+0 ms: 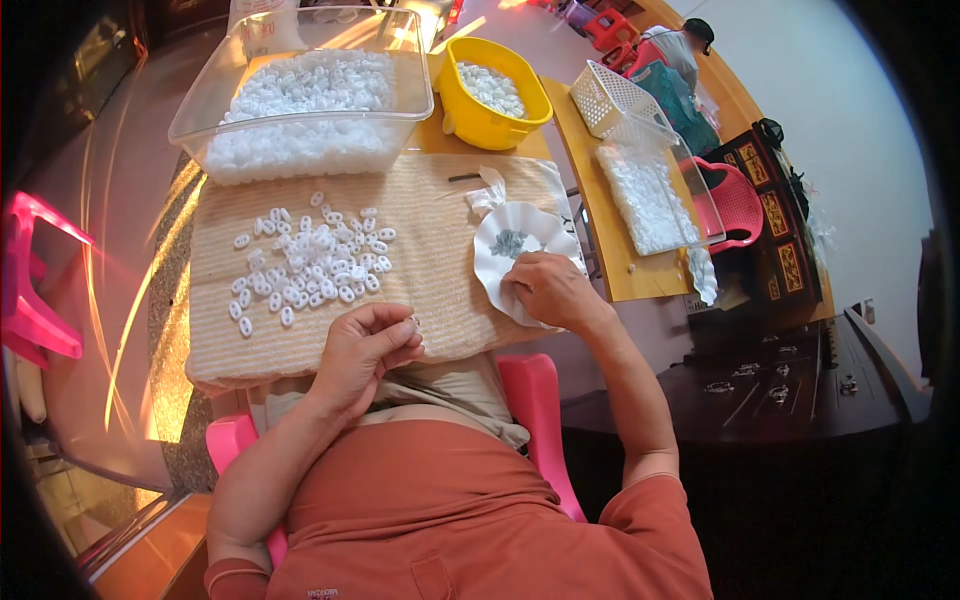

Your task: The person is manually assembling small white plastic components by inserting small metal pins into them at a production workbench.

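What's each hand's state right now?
Left hand: closed on a tiny, unidentifiable piece.
Right hand: at the white, wavy-rimmed round dish; grip hidden, can't tell.

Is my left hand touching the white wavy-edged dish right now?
Apart: the head view shows a stretch of striped cloth between the left hand and the dish.

Small dark lettering (325,594) is running across the left chest of the rust-red shirt (430,500); red print (265,27) is showing on a white sack (248,10) near the cloth-covered worktop's (430,230) far left corner.
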Demonstrator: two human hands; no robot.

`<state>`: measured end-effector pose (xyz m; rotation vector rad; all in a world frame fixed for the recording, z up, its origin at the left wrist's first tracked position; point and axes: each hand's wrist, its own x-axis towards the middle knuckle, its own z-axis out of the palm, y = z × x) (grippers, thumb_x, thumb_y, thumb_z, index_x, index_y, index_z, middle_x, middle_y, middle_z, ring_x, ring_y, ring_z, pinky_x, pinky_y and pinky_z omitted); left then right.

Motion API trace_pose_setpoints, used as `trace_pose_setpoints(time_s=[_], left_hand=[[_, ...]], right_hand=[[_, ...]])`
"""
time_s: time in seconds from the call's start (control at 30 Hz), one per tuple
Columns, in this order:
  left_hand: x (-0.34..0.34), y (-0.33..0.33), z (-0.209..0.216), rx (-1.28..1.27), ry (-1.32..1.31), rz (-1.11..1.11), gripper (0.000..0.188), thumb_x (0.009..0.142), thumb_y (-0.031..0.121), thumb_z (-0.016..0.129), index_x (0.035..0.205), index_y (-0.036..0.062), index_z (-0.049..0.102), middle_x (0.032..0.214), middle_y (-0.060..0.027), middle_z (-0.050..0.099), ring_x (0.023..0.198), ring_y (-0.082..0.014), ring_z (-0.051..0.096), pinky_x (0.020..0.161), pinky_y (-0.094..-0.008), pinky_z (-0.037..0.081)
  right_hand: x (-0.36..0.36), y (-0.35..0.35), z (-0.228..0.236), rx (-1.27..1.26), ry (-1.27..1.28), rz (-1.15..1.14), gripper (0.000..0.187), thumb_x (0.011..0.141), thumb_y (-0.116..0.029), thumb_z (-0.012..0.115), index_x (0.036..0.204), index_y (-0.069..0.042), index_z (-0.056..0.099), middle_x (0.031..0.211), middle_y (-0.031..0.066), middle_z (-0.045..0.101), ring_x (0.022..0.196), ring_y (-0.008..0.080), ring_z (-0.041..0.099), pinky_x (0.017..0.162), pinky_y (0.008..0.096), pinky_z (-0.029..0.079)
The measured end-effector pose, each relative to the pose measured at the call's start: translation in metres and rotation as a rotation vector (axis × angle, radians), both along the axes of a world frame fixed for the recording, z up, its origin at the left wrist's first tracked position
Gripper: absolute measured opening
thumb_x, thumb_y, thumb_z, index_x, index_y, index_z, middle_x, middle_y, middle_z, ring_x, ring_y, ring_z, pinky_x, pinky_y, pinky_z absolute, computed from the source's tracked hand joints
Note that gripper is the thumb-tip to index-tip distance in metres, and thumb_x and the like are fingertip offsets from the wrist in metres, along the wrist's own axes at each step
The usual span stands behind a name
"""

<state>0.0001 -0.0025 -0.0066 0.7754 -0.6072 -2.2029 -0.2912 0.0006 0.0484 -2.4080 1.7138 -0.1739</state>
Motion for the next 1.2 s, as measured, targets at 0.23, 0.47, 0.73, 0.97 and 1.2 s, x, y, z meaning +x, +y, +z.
trace_pose_setpoints(time_s=[0.23,0.47,0.73,0.97,1.2], left_hand=[[0.000,0.000,-0.001,-0.008,0.003,-0.003,0.013,0.087,0.004,0.064,0.099,0.0020,0.062,0.084,-0.0055,0.065,0.076,-0.0135,0.065,0.071,-0.0288,0.058],[0.000,0.001,0.001,-0.005,-0.007,-0.004,0.013,0.087,0.004,0.064,0.100,0.0020,0.062,0.083,-0.0059,0.064,0.075,-0.0136,0.064,0.071,-0.0291,0.058],[0.009,-0.012,0.005,0.020,0.057,0.135,0.015,0.087,0.002,0.064,0.102,0.0005,0.060,0.086,-0.0066,0.064,0.077,-0.0149,0.065,0.073,-0.0283,0.058],[0.014,-0.019,0.010,0.027,0.014,0.202,0.014,0.087,0.003,0.062,0.101,0.0046,0.061,0.085,-0.0035,0.064,0.077,-0.0128,0.065,0.072,-0.0274,0.058],[0.010,-0.014,0.007,0.021,0.016,0.152,0.013,0.088,0.005,0.063,0.101,0.0045,0.061,0.085,-0.0036,0.064,0.078,-0.0132,0.065,0.071,-0.0272,0.058]], right_hand=[[-0.003,0.007,0.004,-0.017,-0.022,-0.021,0.014,0.074,-0.006,0.059,0.082,-0.002,0.069,0.084,0.0113,0.066,0.083,0.0301,0.063,0.077,0.0378,0.051],[-0.002,0.009,0.002,0.059,0.061,-0.010,0.018,0.077,-0.015,0.056,0.084,-0.008,0.071,0.088,0.0102,0.066,0.087,0.0302,0.063,0.080,0.0388,0.051],[0.000,0.013,0.008,-0.029,-0.084,-0.102,0.011,0.076,-0.008,0.063,0.084,-0.003,0.069,0.085,0.0111,0.066,0.080,0.0296,0.065,0.073,0.0361,0.052],[-0.019,0.016,0.012,-0.153,-0.335,-0.250,0.008,0.077,-0.003,0.068,0.086,-0.002,0.068,0.081,0.0114,0.065,0.071,0.0266,0.065,0.064,0.0329,0.051],[-0.025,0.025,0.015,-0.085,-0.359,-0.312,0.012,0.077,0.000,0.069,0.089,0.001,0.067,0.080,0.0101,0.066,0.068,0.0164,0.064,0.062,0.0269,0.051]])
